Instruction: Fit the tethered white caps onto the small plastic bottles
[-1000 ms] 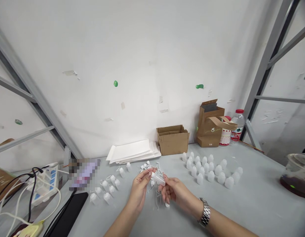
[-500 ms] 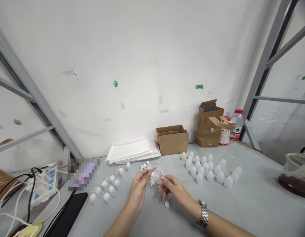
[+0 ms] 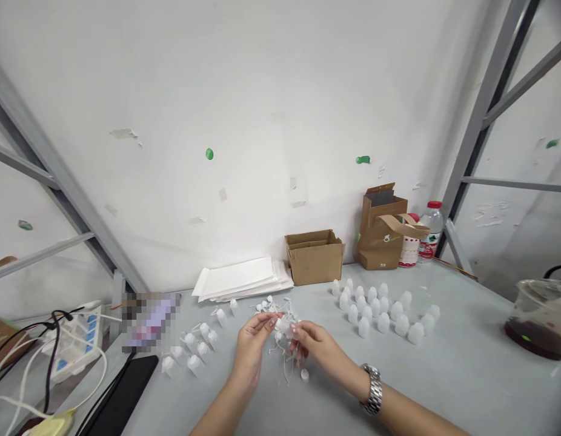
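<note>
My left hand point(image 3: 252, 348) pinches a small white cap point(image 3: 277, 324) between thumb and fingers. Closed on a small frosted plastic container point(image 3: 286, 329), my right hand point(image 3: 317, 345) brings it against that cap; whether the two are joined I cannot tell. Under and behind the hands lies a loose pile of white caps with thin straps point(image 3: 265, 303), partly hidden by the fingers. One loose cap point(image 3: 305, 375) rests on the table just below my right hand.
Several capped containers point(image 3: 195, 363) stand at left, and several frosted containers without visible caps point(image 3: 383, 322) at right. Behind are white envelopes point(image 3: 237, 277), a cardboard box point(image 3: 315, 264), a paper bag point(image 3: 379, 245) and a bottle point(image 3: 431, 227). A power strip point(image 3: 78, 345) lies far left, a dark-liquid tub point(image 3: 535, 339) right.
The frosted container and the cap have come closer together between my fingers. The whole view has shifted slightly; the things on the table have stayed in place.
</note>
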A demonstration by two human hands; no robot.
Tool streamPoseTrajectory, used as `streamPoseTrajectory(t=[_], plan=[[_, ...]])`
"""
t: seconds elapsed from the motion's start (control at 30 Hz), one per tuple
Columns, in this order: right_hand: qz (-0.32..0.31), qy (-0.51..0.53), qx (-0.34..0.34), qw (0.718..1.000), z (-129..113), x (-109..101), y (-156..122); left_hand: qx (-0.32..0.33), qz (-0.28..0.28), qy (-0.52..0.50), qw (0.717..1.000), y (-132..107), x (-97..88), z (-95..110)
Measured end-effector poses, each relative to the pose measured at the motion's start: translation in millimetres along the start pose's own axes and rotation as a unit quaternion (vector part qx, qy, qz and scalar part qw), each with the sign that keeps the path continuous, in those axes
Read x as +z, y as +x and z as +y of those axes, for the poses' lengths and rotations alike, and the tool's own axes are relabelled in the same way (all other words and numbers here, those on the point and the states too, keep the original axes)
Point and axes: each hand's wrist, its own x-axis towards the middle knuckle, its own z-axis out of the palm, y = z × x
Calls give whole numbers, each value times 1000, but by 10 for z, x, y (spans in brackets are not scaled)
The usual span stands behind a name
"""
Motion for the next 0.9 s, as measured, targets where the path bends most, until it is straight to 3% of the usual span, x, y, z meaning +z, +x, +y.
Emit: streamPoseTrajectory(t=[0.07, 0.2, 0.27, 0.43, 0.5, 0.67, 0.9], plan=[[15, -11, -9, 1000, 20, -2, 1, -1, -3, 1, 1000, 1, -3, -1], [-77, 21, 43, 996, 47, -18, 25, 1, -26, -2, 1000, 4, -8, 5], [-86, 21, 42, 995, 41, -21, 27, -5, -23, -5, 1000, 4, -4, 2], [87, -86, -63, 990, 1, -10, -33, -51, -40, 40, 997, -2, 32, -29], [111, -117, -79, 984, -12, -13, -58, -59, -47, 80, 994, 1, 41, -41], [168, -189, -115, 961, -38, -45, -78, -1, -13, 161, 987, 17, 13, -14], [194, -285, -139, 928, -15, -102, -51, 1, -79, 132, 988, -38, 22, 142]])
